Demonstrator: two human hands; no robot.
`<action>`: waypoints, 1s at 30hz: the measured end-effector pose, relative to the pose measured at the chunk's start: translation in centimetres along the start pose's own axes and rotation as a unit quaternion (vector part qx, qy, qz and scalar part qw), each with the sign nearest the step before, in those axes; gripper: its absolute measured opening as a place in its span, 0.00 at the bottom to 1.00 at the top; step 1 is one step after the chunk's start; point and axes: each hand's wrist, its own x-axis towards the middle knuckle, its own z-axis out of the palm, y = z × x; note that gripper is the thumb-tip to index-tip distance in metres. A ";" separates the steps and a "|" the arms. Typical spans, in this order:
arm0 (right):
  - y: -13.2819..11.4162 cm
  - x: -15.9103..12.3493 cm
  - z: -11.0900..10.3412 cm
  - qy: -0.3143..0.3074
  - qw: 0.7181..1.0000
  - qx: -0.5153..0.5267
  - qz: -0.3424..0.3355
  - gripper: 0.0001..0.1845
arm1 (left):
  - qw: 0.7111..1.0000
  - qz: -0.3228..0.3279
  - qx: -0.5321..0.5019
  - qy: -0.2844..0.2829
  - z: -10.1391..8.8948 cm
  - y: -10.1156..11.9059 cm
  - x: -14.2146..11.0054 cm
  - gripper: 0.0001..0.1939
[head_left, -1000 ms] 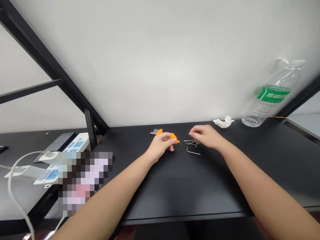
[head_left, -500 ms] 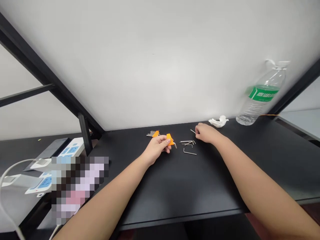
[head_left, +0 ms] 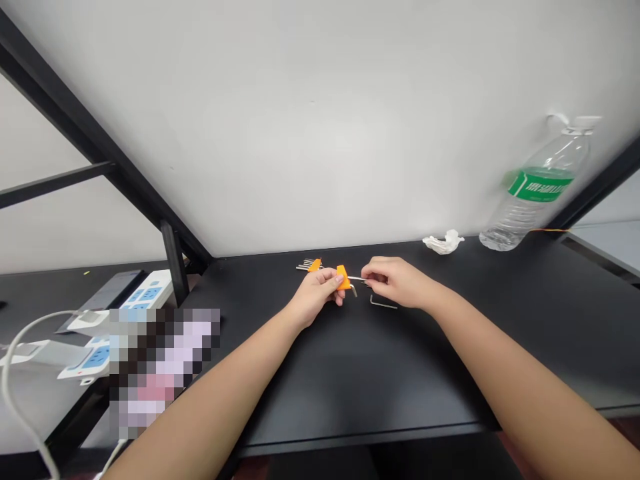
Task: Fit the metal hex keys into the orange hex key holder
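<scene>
My left hand [head_left: 321,293] is closed on an orange hex key holder [head_left: 343,277], from which one bent key sticks out at the lower right. In my right hand [head_left: 393,280], pinched between the fingers, is a hex key [head_left: 357,279] whose far end reaches the holder's right side; whether it has entered a hole I cannot tell. Just below my right hand a loose L-shaped hex key [head_left: 384,304] lies on the black table. Other loose keys are mostly hidden behind that hand. A second orange holder [head_left: 315,265] with several keys lies behind my left hand.
Crumpled white tissue [head_left: 444,242] lies near the wall. A large clear bottle with a green label [head_left: 543,185] stands at the back right. To the left are a white power strip [head_left: 145,293], a cable [head_left: 9,373] and a black metal frame [head_left: 95,147].
My right hand has moved left with the hex key, bringing it to the orange holder and covering most of the loose keys. My left hand keeps its hold, almost unmoved.
</scene>
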 end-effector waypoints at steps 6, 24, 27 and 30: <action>-0.2 -0.4 -0.9 -0.007 0.999 -0.037 -0.022 0.11 | 1.000 0.006 -0.001 0.003 0.0 -0.2 0.1 0.18; -2.6 -0.1 1.4 0.005 0.999 0.032 0.013 0.09 | 0.999 0.015 0.038 -0.019 0.3 0.1 -0.2 0.18; -2.3 0.2 2.1 0.020 0.989 0.120 0.079 0.06 | 1.000 0.011 0.006 -0.019 0.2 0.1 -0.2 0.18; -1.7 0.4 2.7 0.023 0.974 0.187 0.127 0.05 | 1.000 0.011 -0.019 -0.018 0.3 0.1 -0.2 0.18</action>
